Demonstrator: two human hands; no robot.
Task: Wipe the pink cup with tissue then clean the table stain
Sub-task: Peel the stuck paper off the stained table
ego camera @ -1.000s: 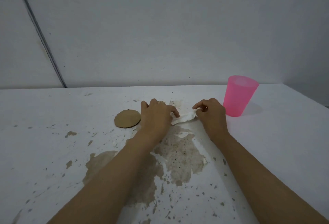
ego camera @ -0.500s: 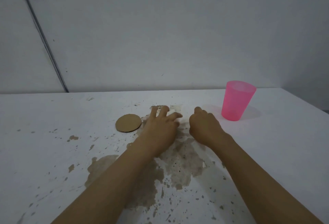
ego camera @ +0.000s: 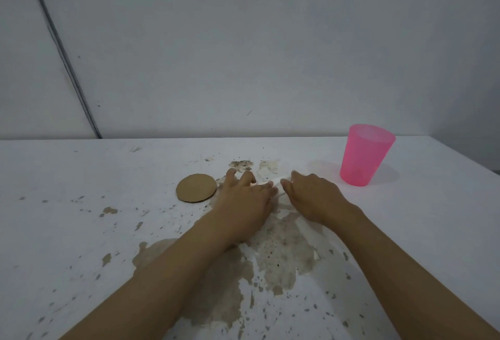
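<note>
The pink cup stands upright on the white table at the far right, with nothing touching it. A small white tissue lies stretched between my two hands at the far edge of a large brown stain. My left hand lies flat with its fingers spread, its thumb and palm pinning the tissue's left end. My right hand is curled, its fingertips pinching the tissue's right end. The hands hide most of the tissue.
A round brown cardboard disc lies flat just left of my left hand. Brown specks and smaller blotches are scattered over the table's left and near parts. A grey wall rises behind the table's far edge.
The hands came close together over the tissue half a second ago, hiding it. Now they have drawn slightly apart and a strip of tissue shows between them again. The cup has not moved.
</note>
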